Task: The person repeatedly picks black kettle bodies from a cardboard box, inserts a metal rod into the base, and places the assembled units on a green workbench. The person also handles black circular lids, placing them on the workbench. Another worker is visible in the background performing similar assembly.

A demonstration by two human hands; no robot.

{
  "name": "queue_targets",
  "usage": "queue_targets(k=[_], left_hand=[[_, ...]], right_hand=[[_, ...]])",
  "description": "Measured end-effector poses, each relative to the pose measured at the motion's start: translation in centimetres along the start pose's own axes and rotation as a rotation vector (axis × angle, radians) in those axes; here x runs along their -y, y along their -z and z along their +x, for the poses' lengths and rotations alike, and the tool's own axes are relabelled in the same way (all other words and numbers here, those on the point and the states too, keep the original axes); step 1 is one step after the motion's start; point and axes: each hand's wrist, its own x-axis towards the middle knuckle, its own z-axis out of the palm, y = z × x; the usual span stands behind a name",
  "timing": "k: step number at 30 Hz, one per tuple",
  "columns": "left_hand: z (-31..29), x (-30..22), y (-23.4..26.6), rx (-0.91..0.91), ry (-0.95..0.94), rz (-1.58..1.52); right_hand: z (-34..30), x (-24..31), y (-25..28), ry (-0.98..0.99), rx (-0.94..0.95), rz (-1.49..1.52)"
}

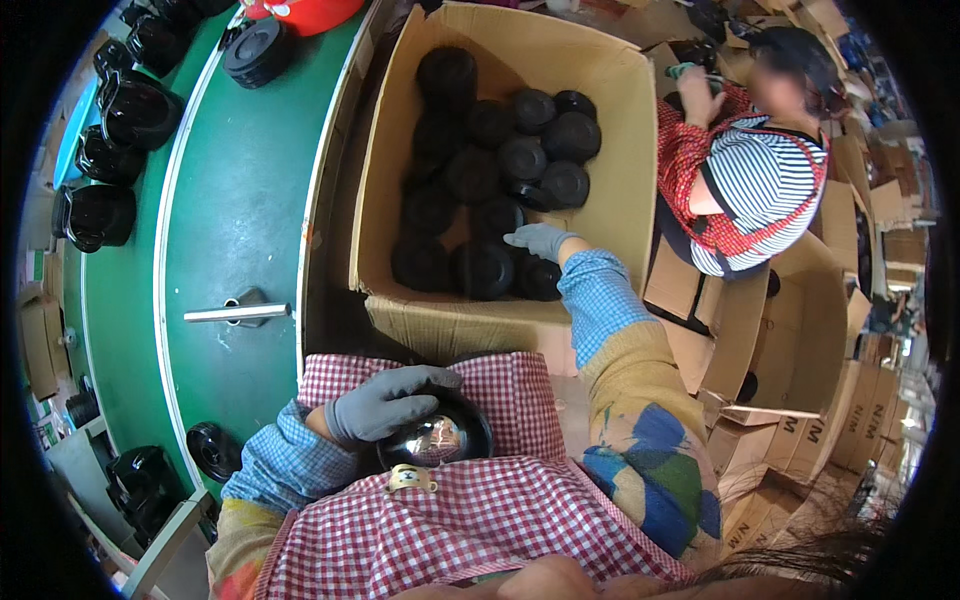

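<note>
My left hand, in a grey glove, curls over the upper rim of a shiny black bowl-shaped piece on my lap and holds it against my checked apron. Reaching forward into a large cardboard box, my right hand, also gloved in grey, has its fingers stretched out. Below its fingertips lie black round pieces; whether they touch is hard to see. Several more of these dark pieces fill the box, some stacked.
Left of the box runs a green conveyor table. A metal tool with a crossbar lies on it, with black discs farther up. Glossy black pots line its left side. A co-worker sits at the right, near more cartons.
</note>
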Motion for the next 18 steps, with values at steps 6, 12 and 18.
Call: queue_targets(k=[6, 12, 18], left_hand=[[1.7, -1.1, 2.0, -0.03, 0.062, 0.137], [3.5, 0.4, 3.4, -0.217, 0.165, -0.189], [15.5, -1.8, 8.4, -0.06, 0.254, 1.0]], right_hand=[[10.5, 0.3, -3.2, 0.371, 0.248, -0.58], [11.8, 9.2, -5.0, 0.141, -0.149, 0.029], [14.9, 9.8, -6.8, 0.035, -0.109, -0.063]])
